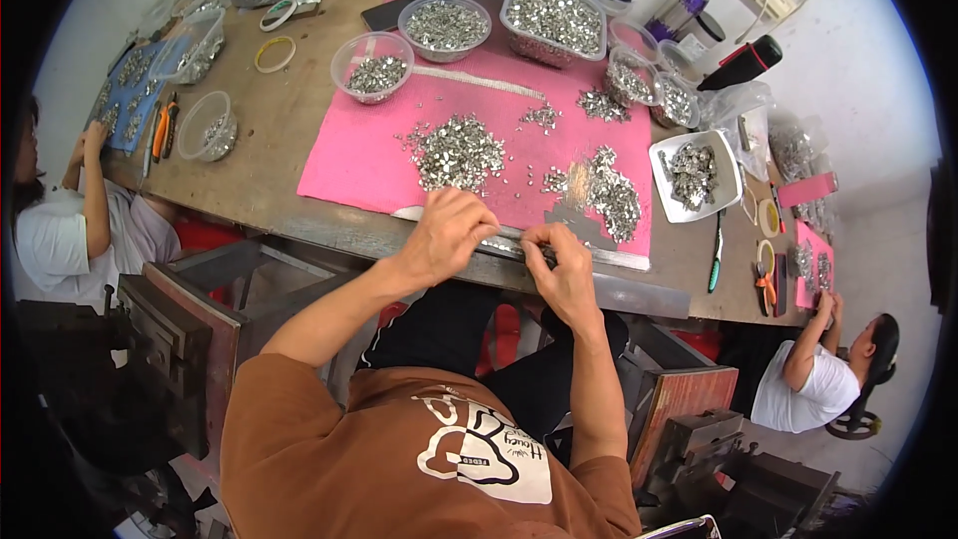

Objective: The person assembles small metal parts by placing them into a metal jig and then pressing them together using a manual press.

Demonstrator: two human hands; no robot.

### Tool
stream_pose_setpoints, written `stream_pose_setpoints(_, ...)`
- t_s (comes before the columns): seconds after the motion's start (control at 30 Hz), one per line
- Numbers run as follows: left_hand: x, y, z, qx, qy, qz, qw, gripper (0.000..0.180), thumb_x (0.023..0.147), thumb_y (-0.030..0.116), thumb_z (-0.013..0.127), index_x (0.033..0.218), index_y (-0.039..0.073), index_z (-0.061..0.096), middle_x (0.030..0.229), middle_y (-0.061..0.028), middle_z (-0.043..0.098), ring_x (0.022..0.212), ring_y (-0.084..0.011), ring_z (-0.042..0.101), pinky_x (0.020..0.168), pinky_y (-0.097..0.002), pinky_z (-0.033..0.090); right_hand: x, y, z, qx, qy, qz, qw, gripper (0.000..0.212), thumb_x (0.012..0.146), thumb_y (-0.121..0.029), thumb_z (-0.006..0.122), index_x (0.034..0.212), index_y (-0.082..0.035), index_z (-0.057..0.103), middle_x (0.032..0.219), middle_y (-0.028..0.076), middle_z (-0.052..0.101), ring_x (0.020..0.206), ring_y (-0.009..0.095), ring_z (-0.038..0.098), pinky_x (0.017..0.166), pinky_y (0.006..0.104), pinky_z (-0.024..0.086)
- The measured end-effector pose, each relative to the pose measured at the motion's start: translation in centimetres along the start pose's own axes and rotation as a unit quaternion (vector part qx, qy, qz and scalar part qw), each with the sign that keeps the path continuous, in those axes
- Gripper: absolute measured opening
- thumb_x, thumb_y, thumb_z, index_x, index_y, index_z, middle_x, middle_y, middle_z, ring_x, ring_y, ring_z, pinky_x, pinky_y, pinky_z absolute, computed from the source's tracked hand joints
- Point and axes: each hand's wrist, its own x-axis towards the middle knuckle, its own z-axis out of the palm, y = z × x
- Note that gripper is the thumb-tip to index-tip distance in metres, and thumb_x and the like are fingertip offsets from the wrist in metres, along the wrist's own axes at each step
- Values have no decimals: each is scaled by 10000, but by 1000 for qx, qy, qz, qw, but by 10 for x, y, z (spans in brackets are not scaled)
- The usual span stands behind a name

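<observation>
At the front edge of a pink mat (344, 155), my left hand (449, 230) is closed, its fingertips pinched together over something too small to make out. Close beside it, my right hand (561, 265) is also closed, with thumb and finger pressed on a small item I cannot name. A gap separates the two hands, and a thin metal strip (619, 261) runs along the mat edge by them. Just beyond my left hand lies a heap of small shiny metal pieces (457, 152). Another heap of metal pieces (613, 198) lies beyond my right hand, next to a flat grey piece (582, 226).
Clear tubs of metal pieces, including a square tub (555, 22) and a round bowl (445, 25), line the far side. A white tray (694, 177) and a green-handled tool (717, 255) lie to the right. Co-workers sit at far left (75, 230) and far right (813, 379).
</observation>
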Motion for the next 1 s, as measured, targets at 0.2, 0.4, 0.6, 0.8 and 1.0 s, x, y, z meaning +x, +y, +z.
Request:
stream_pose_setpoints(0.2,-8,21,27,-11,46,9,999,47,924,122,674,933,75,670,947,-41,635,912,-237,577,892,-384,371,-12,5,7,-28,26,-61,997,100,868,46,686,939,21,621,944,148,670,852,317,645,764,398,505)
stream_pose_setpoints(0.4,-9,23,31,5,58,8,998,45,918,120,679,928,77,674,941,-46,636,902,-240,575,895,-394,362,-12,3,8,-59,36,-81,994,126,849,52,701,939,16,621,937,146,666,860,330,637,763,403,502)
stream_pose_setpoints(0.6,-12,19,37,56,83,46,994,62,896,117,702,930,74,673,956,-48,640,919,-239,592,905,-408,366,-12,2,2,-35,31,-64,997,116,854,36,717,947,16,652,910,138,676,830,308,656,746,384,513)
stream_pose_setpoints(0.8,-9,22,34,99,78,98,987,114,838,98,746,920,64,674,975,-63,643,938,-255,607,939,-443,425,0,4,4,-6,62,-24,998,123,849,47,707,957,9,660,885,138,668,805,322,644,731,407,511)
stream_pose_setpoints(1.0,-9,13,33,5,50,107,993,172,801,66,772,946,46,682,988,-84,663,963,-291,623,953,-489,481,39,6,5,32,11,-46,998,109,872,11,701,981,16,706,872,140,675,799,274,679,719,358,522)
